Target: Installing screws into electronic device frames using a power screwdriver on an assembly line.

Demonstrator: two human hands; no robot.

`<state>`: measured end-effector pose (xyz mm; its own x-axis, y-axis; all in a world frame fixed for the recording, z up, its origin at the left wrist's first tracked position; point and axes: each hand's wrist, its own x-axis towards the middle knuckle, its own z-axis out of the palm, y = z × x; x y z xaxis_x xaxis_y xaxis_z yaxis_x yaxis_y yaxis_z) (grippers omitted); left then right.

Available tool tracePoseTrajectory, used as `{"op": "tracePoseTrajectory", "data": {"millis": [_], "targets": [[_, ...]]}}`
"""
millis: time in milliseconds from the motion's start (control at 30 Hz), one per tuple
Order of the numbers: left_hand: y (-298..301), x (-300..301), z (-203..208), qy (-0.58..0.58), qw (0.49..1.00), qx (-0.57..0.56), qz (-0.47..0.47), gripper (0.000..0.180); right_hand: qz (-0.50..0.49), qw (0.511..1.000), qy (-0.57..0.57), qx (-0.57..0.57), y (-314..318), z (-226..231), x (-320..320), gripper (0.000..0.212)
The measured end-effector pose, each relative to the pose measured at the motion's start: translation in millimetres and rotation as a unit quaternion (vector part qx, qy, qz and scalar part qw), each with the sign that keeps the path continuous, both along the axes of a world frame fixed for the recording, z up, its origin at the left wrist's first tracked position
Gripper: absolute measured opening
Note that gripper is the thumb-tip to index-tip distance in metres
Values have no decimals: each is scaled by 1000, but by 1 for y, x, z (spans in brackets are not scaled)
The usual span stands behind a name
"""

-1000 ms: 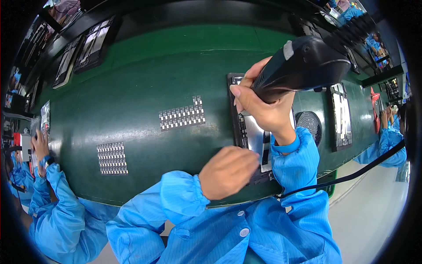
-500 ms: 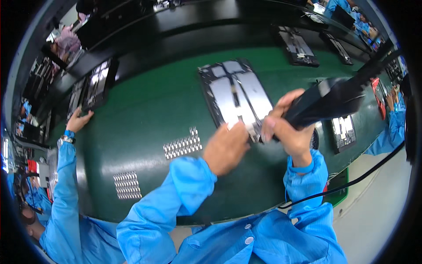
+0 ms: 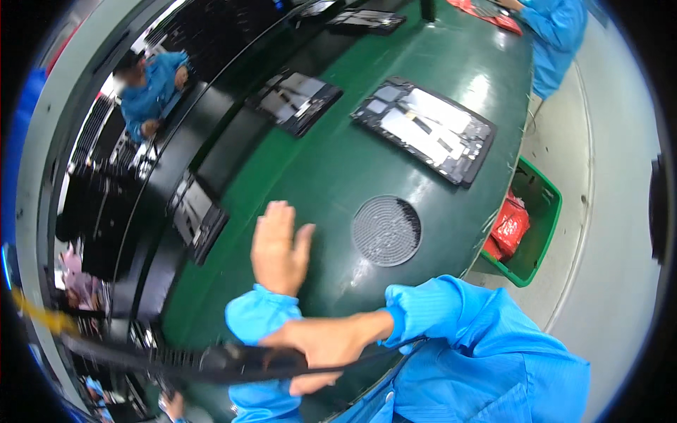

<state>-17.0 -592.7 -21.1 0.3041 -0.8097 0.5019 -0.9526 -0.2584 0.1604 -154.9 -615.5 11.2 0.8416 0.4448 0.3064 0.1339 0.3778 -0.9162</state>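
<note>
My left hand [image 3: 277, 250] is held over the green table [image 3: 331, 176] with its fingers stretched out and thumb apart, holding nothing. My right hand [image 3: 328, 343] crosses in front of my left sleeve, its fingers wrapped around a long black corded tool [image 3: 250, 364]; motion blur hides its exact kind. A thin cord leads from the tool toward my right sleeve. To the right of my left hand lies a round grey ridged disc [image 3: 386, 230] with dark bits near its upper edge. Beyond it rests an opened tablet-like device [image 3: 430, 130], silver panels and circuitry facing up.
More opened devices lie on the far side, one [image 3: 296, 102] at the back and another [image 3: 197, 217] left of my hand. A green bin [image 3: 550, 233] with red packages [image 3: 511, 222] stands beside the table's right edge. Co-workers [image 3: 560, 42] in blue sit around.
My view has swung to the right. Both hands have left the device they were working at. My left hand has opened out, and the black tool now extends left from my right hand.
</note>
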Motion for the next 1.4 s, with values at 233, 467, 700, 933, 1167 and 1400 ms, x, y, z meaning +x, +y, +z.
{"op": "tracePoseTrajectory", "data": {"millis": [233, 467, 700, 933, 1167, 1400], "targets": [[-142, -137, -5, 65, 972, 63, -216, 76, 167, 981, -10, 101, -36, 38, -36, 35], [-219, -173, -27, 14, 987, 126, -100, 89, 223, 965, -43, 129, -69, 41, -49, 34], [-234, -172, -11, -33, 954, 279, -100, 56, 164, 975, -46, 143, -98, 35, -56, 34], [-209, -146, -9, -100, 947, 280, -118, 52, 130, 977, -43, 161, -101, 37, -58, 38], [-212, -116, -6, -35, 943, 288, -164, 59, 113, 983, -49, 134, -103, 35, -60, 36], [-223, -106, -7, -206, 953, 169, -144, 53, 106, 983, -24, 148, -111, 32, -60, 36]]}}
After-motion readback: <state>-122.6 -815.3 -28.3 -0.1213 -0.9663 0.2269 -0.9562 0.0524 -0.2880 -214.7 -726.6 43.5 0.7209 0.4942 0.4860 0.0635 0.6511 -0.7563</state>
